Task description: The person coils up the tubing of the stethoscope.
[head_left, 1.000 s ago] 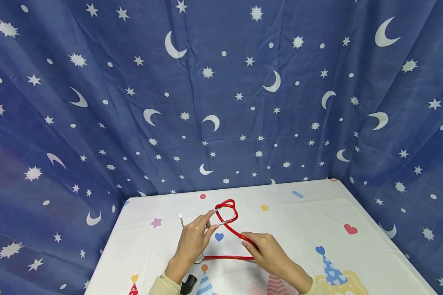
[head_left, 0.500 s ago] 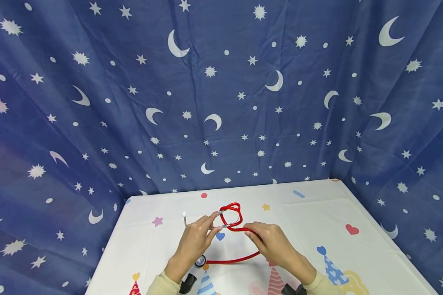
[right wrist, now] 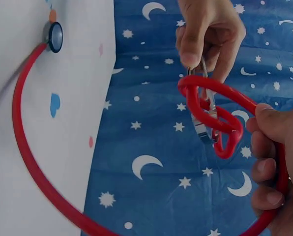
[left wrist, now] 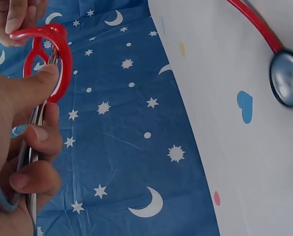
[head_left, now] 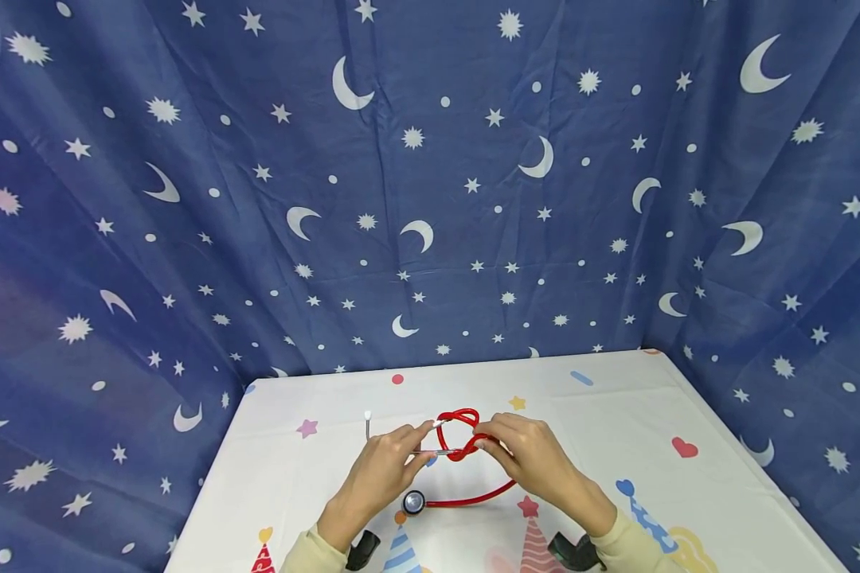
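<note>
A red stethoscope (head_left: pixel 466 502) is held between both hands over the table. My left hand (head_left: pixel 382 469) grips its metal ear tubes (left wrist: pixel 34 115) between thumb and fingers; one white eartip (head_left: pixel 368 415) sticks up past the knuckles. Beyond the fingertips the red tubing (right wrist: pixel 205 115) is looped around the metal part. My right hand (head_left: pixel 533 461) pinches the tubing beside that loop, and in the right wrist view the lower fingers curl round it too. From there the tube sags in a curve to the round chest piece (head_left: pixel 413 502), in front of the left hand.
A white tablecloth (head_left: pixel 588 430) printed with party hats, stars and hearts covers the table. Behind and at both sides hangs a blue curtain (head_left: pixel 430 199) with moons and stars. Dark camera mounts (head_left: pixel 575 551) show at the wrists.
My right hand has moved up and inward, bringing its stretch of tubing against the loop. The chest piece has swung right, out from behind the left wrist. My left hand keeps its grip.
</note>
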